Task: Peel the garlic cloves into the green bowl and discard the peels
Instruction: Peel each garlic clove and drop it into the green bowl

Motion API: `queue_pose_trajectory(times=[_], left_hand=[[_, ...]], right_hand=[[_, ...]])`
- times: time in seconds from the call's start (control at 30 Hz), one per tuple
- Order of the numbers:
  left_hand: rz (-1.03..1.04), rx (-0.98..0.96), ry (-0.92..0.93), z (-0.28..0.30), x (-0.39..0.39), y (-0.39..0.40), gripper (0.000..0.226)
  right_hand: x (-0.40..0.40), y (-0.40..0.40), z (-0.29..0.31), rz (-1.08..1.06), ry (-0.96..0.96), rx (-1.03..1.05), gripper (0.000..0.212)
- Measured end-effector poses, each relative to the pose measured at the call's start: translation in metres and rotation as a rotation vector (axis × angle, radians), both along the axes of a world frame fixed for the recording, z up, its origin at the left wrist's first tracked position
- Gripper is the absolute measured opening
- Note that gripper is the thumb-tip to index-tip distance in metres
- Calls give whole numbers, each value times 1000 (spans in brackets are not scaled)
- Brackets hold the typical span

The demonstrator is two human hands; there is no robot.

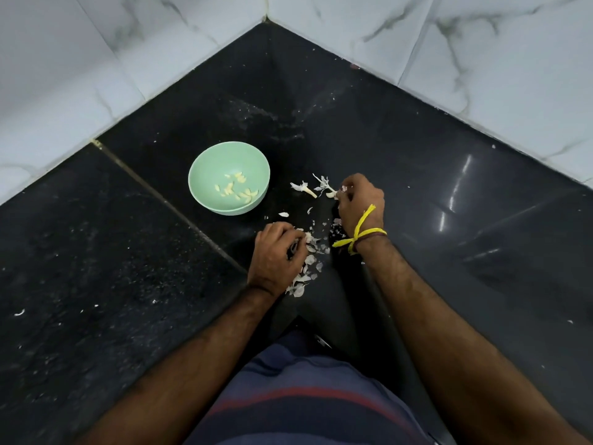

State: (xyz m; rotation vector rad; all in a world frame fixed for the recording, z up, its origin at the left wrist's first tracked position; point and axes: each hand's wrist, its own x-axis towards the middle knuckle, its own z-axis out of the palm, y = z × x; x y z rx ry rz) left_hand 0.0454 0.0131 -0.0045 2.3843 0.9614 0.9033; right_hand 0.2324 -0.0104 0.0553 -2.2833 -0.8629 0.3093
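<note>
Head camera looks down into a corner where two white marble walls [96, 75] meet at the top of the frame. A black counter [449, 187] fills the middle, with lots of bare room on the left and right sides.

A green bowl [228, 178] sits a little left of the middle, well away from the walls. Peeled garlic cloves [237, 189] lie inside it. Garlic stems [308, 189] lie just right of the bowl. Thin white peels [308, 268] are scattered in the middle, between both hands.

Both arms are cut off at the bottom edge. A striped shirt [305, 403] hides the near counter.

The left hand [277, 255] is curled over the peels with its fingers bent in; what it holds is hidden. The right hand [361, 200], with a yellow thread [359, 232] on the wrist, pinches a small pale garlic bit [330, 194] at its fingertips.
</note>
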Motion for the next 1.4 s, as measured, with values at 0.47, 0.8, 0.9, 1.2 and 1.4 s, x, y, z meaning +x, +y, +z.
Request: queue_pose_trajectory(times=[0.47,0.8,0.9,1.2,1.4], left_hand=[[-6,18,-31,3,-3,-4,18],[-69,14,-116,10,-11,-34,21],[-114,13,-105,9,-12,-39,17],[-59,-73,-130,5,-12,-38,18],[-73,-91,-93,5,-11,-35,14]], right_hand=[[-24,-48,8,-70,470,180,13],[-43,-90,-7,-58,841,241,9],[-48,-94,-7,-85,933,271,7],[-49,-92,-2,-119,889,294,6],[-50,-94,-4,-182,953,294,10]])
